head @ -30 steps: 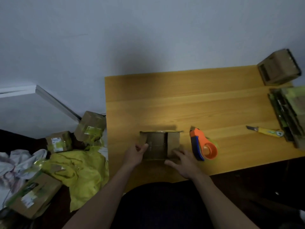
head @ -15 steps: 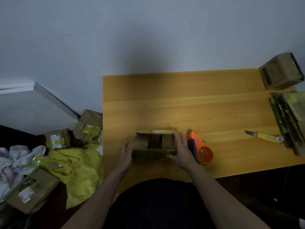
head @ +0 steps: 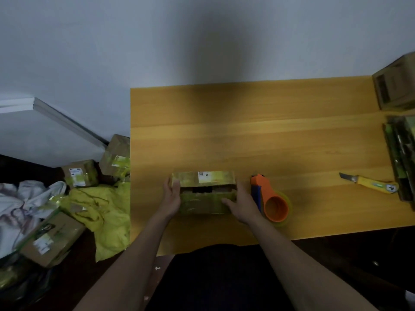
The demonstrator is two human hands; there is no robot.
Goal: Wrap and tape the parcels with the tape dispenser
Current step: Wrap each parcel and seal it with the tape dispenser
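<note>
— Grey wall [head: 202, 37] behind, wooden table [head: 247, 135] below it. What sits on the table?

— Near its front edge, a cardboard parcel [head: 203, 193] with yellowish tape and a white label on the far flap; the flaps stand slightly apart.

— And the hands?

— Left hand [head: 171, 196] cups the parcel's 9 o'clock end, fingers curled round it. Right hand [head: 241, 204] lies on the 3 o'clock end, fingers fairly straight, pressing.

— The tape dispenser?

— The orange tape dispenser [head: 270, 199] lies just beside the right hand, at the parcel's 3 o'clock. A yellow utility knife [head: 370, 182] lies well apart, farther toward 3 o'clock.
</note>
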